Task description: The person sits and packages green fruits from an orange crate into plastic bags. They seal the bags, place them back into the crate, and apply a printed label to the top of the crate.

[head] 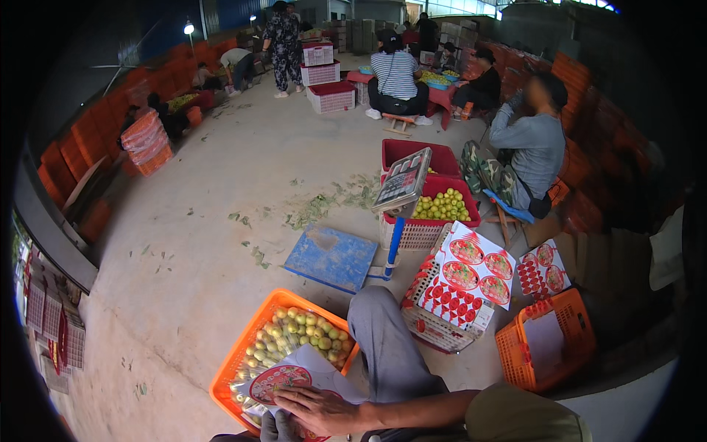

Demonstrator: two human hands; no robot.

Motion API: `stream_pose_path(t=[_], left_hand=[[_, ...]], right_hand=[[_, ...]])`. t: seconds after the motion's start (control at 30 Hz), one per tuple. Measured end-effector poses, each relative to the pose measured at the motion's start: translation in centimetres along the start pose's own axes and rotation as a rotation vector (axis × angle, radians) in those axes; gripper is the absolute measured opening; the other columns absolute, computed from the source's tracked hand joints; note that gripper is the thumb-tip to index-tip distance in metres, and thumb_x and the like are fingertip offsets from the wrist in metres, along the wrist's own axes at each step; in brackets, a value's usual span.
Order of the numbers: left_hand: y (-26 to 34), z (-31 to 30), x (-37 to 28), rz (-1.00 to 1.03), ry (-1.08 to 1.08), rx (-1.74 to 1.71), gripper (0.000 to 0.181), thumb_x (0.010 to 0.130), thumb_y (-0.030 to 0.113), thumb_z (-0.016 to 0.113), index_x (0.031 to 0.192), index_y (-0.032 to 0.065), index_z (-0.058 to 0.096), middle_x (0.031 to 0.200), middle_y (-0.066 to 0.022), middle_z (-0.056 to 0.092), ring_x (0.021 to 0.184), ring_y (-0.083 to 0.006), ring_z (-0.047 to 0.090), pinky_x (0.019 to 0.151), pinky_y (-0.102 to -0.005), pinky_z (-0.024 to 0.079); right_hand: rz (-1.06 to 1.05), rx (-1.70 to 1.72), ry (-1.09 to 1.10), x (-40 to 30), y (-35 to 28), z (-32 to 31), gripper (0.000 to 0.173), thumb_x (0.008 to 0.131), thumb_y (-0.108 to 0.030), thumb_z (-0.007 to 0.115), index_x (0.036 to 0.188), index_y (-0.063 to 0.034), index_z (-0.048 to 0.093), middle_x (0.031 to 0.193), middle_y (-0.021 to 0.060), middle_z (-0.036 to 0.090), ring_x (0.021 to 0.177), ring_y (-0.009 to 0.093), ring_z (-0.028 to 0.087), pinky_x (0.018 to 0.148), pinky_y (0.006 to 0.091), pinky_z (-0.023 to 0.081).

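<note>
An orange plastic basket (232, 353) full of yellow-green round fruit (305, 326) stands on the floor before me, partly covered by clear film. Over its near part is a white sticker sheet (331, 381) with round red printed labels. My right hand (315, 409), bare, lies on the sheet with its fingers spread across a round label. My left hand (279, 428), in a grey glove, is at the sheet's near edge, its fingers bent; the sheet hides part of it, and its hold on the sheet is unclear.
A blue platform scale (331, 257) stands ahead. Right of it are a crate of fruit with red lining (414, 237), a crate bearing sticker sheets (458, 276) and an orange basket (552, 337) on its side. A person in grey (533, 143) sits beyond; several people work farther back.
</note>
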State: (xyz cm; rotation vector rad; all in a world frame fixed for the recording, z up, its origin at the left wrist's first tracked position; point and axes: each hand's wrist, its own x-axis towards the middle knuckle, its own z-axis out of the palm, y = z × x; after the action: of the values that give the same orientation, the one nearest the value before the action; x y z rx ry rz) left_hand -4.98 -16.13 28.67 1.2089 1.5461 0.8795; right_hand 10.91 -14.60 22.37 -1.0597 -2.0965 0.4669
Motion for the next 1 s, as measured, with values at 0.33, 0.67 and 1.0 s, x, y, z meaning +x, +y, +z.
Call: stream_pose_path(t=[0.33,0.67,1.0], left_hand=[[-2.4,-1.5,2.5,0.051,0.047,-0.240,0.028,0.110,0.016,0.059,0.126,-0.0040,0.069,0.103,0.0004,0.072,0.088,-0.0042,0.058,0.078,-0.0246,0.051],[-2.5,-2.2,1.5,0.121,0.083,-0.243,0.021,0.109,0.013,0.059,0.120,-0.0030,0.067,0.103,0.0011,0.069,0.090,-0.0040,0.058,0.081,-0.0234,0.051],[-4.4,-4.2,1.1,0.342,0.040,0.284,0.014,0.100,0.013,0.063,0.108,0.0029,0.057,0.086,-0.0257,0.064,0.079,-0.0450,0.066,0.068,-0.0492,0.051]], right_hand=[[0.051,0.045,0.171,3.9,0.5,-3.9,0.054,0.094,-0.006,0.073,0.144,0.0039,0.054,0.139,0.0218,0.062,0.127,0.038,0.063,0.108,0.0451,0.051],[-0.072,0.083,0.074,6.1,-1.5,-1.5,0.048,0.093,-0.006,0.073,0.137,0.0050,0.057,0.128,0.0222,0.067,0.115,0.040,0.067,0.099,0.0474,0.054],[0.086,0.269,-0.161,4.9,-1.4,0.6,0.028,0.097,0.000,0.066,0.125,0.0027,0.065,0.110,0.0208,0.074,0.094,0.040,0.074,0.080,0.0450,0.059]])
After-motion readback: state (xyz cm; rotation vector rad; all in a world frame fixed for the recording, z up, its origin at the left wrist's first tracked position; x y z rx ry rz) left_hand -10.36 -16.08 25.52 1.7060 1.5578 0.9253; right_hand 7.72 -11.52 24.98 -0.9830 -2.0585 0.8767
